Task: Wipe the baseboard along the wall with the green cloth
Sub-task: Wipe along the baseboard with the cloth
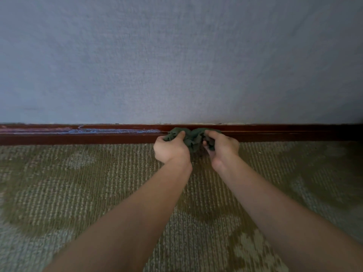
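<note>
Both hands grip the bunched green cloth [193,139]: the left hand [170,149] pinches its left end, the right hand [223,149] curls round its right end. The cloth sits in front of the dark red baseboard [284,133]; contact is unclear. A pale smear streaks the board leftward. Baseboard runs to both frame edges, with grey wall [176,61] above and patterned carpet [78,183] below.

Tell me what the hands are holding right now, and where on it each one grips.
Both hold the green cloth, bunched against the baseboard. The left hand grips its left end, and the right hand grips its right end.
</note>
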